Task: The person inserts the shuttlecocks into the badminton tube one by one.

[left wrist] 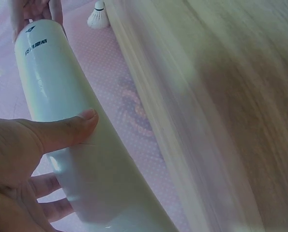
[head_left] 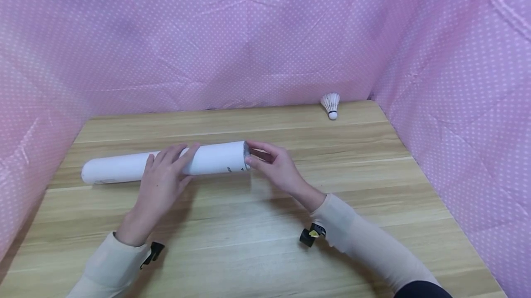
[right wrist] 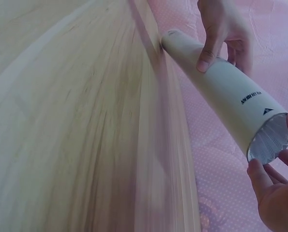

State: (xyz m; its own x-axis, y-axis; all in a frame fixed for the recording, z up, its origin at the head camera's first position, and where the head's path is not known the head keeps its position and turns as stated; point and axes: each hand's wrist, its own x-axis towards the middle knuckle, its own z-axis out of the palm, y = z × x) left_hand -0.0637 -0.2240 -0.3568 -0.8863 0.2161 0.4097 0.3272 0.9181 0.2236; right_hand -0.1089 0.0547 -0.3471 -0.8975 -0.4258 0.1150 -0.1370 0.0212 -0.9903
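A white shuttlecock tube (head_left: 220, 157) lies sideways across the view, its open end to the right. My left hand (head_left: 162, 175) grips it around the middle, the thumb (left wrist: 76, 129) lying along its side in the left wrist view. At the open end, the thumb and fingers of my right hand (head_left: 275, 166) hold the rim from opposite sides. White feather skirts (right wrist: 270, 140) show inside the mouth in the right wrist view. Small black print (right wrist: 251, 97) marks the tube near that end. The left hand hides part of the tube's middle.
One shuttlecock (head_left: 331, 105) lies at the back right of the wooden table (head_left: 257, 252), its cork toward me. Pink dotted cloth (head_left: 232, 39) hangs behind the table and along both sides.
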